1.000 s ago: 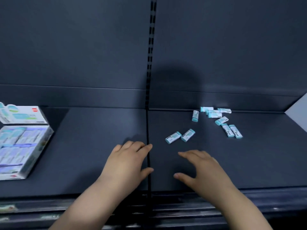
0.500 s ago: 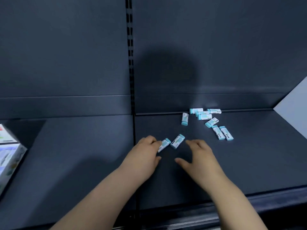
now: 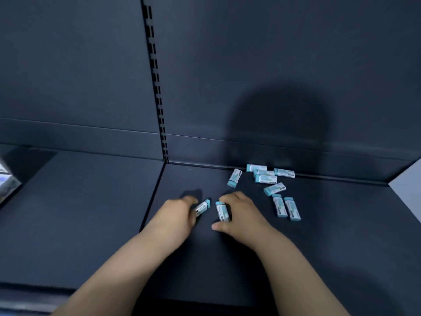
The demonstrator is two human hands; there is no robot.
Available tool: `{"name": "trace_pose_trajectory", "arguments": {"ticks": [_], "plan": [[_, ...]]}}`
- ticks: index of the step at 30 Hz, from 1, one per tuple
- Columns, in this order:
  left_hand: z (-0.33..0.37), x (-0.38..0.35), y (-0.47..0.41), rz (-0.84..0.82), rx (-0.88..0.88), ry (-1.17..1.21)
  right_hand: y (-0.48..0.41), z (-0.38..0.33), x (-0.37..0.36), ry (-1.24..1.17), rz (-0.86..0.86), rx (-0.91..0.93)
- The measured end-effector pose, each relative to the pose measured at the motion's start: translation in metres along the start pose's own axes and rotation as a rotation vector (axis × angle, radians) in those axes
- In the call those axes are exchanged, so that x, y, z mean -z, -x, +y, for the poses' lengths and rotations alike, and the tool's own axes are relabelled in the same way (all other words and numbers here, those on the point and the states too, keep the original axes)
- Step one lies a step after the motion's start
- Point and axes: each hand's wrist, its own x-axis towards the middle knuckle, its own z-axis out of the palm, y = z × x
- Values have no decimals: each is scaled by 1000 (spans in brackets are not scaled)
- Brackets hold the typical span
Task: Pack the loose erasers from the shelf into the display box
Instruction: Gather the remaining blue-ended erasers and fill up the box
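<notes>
Head view: both hands are down on two erasers near the middle of the shelf.
From my seat I see the left hand (image 3: 176, 216) curl its fingers over the near end of the left eraser (image 3: 202, 207). The right hand (image 3: 242, 215) hooks its fingers along the side of the right eraser (image 3: 222, 210), thumb apart on the shelf (image 3: 91, 213). I cannot tell if either eraser is lifted. Eight more loose erasers (image 3: 265, 178) lie scattered beyond, toward the back wall. A blurred corner of the display box (image 3: 6, 181) shows far left, well apart.
</notes>
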Motion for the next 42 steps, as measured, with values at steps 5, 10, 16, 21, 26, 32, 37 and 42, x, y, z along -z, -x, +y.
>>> {"name": "trace_pose_trajectory", "arguments": {"ticks": [5, 10, 16, 21, 26, 32, 37, 42], "plan": [[12, -8, 9, -15, 113, -66, 4, 20, 16, 25, -107, 110], [16, -20, 14, 20, 197, -154, 7, 28, 17, 50, -73, 173], [14, -26, 16, 71, 242, -176, 5, 8, 1, 224, -24, 183], [7, -22, 21, 112, 234, -190, 7, 19, 4, -81, -22, 163], [5, -19, 22, 102, 164, -172, 16, 41, 13, -274, 4, 112], [7, -19, 19, 23, 59, -236, 27, 60, 21, -96, -14, 170], [10, -17, 16, 16, 39, -281, 29, 59, 22, -6, 18, 204], [8, -10, 8, -38, -34, -351, 22, 44, 18, 183, 39, 279]]}}
